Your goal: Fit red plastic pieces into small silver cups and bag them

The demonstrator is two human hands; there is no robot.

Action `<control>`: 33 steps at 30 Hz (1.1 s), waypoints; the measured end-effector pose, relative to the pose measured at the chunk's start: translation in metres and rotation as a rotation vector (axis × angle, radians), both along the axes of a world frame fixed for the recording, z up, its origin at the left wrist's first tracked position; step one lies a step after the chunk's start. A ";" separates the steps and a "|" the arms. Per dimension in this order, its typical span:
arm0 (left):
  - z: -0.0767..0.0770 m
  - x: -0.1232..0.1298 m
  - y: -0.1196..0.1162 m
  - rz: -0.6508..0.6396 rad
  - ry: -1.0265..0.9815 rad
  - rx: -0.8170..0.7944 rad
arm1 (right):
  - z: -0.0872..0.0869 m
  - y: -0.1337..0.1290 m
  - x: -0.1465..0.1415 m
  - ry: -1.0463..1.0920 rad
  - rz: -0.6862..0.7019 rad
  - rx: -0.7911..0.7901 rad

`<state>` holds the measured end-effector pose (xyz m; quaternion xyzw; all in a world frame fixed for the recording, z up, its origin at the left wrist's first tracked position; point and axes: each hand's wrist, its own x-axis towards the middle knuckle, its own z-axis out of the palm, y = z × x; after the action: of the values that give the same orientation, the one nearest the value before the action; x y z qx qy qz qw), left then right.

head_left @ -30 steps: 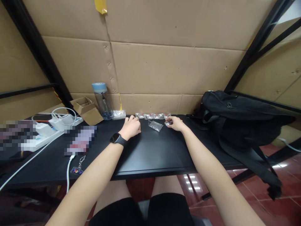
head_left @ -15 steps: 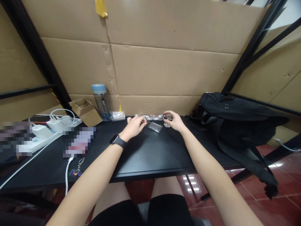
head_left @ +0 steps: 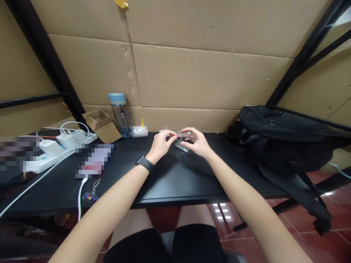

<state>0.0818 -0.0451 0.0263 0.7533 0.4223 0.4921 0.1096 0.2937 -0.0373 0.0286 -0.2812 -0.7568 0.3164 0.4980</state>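
Near the back of the black table, my left hand (head_left: 162, 145), with a dark watch on its wrist, pinches a small red item (head_left: 174, 136). Close on its right, my right hand (head_left: 197, 142) curls its fingers round a small clear object, mostly hidden by the fingers. The two hands nearly meet. Just below and between them lies a small clear plastic bag (head_left: 182, 147). Behind the hands, part of a strip of clear packaging shows against the cardboard wall.
A bottle with a blue lid (head_left: 121, 117), an open cardboard box (head_left: 102, 126) and a wrapped packet (head_left: 140, 132) stand at the back left. Farther left are a white power strip (head_left: 55, 153) and a phone (head_left: 95, 160). A black bag (head_left: 285, 138) fills the right side.
My right hand has moved left to my left hand, bringing the clear object with it. My left hand has shifted slightly right with the red item. The view has tilted slightly.
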 end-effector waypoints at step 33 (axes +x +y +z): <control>-0.002 0.003 -0.005 0.085 0.141 0.096 | -0.009 0.001 -0.014 -0.115 -0.217 0.098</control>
<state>0.0850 -0.0501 0.0241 0.7718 0.4367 0.4617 0.0225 0.2801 -0.0363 0.0199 -0.3543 -0.7638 0.2067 0.4983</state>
